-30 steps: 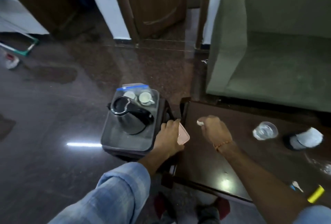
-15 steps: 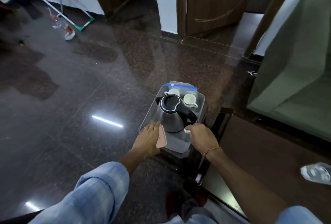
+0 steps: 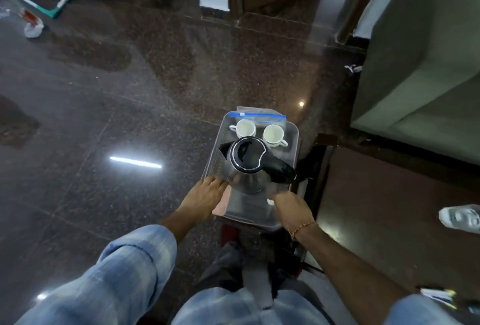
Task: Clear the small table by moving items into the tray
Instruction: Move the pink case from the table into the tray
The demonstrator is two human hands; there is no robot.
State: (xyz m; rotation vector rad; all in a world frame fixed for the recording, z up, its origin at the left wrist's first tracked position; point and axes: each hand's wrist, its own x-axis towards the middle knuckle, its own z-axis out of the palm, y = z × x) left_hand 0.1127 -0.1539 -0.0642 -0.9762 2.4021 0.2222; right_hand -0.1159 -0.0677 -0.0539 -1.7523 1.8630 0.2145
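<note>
A grey tray [image 3: 248, 211] stands on a small stand just in front of me. In it are a steel kettle [image 3: 246, 166] with a black lid and handle, two white cups [image 3: 245, 128] [image 3: 272, 134], and a zip bag [image 3: 257, 115] at its far end. My left hand [image 3: 205, 196] lies at the tray's near left edge, holding a flat pink piece [image 3: 222, 206] against it. My right hand [image 3: 291, 207] is at the tray's near right corner, closed around a small white thing [image 3: 270, 202], just below the kettle's handle.
A dark wooden table [image 3: 389, 220] is to the right, with a clear glass [image 3: 459, 218] lying on it and small items at its near corner [image 3: 436, 294]. A green sofa [image 3: 428, 64] stands behind it. Polished stone floor stretches to the left.
Both hands have moved from the dark table's corner over to the tray's near end. The right hand brought the small white thing with it, and the left hand kept the pink piece.
</note>
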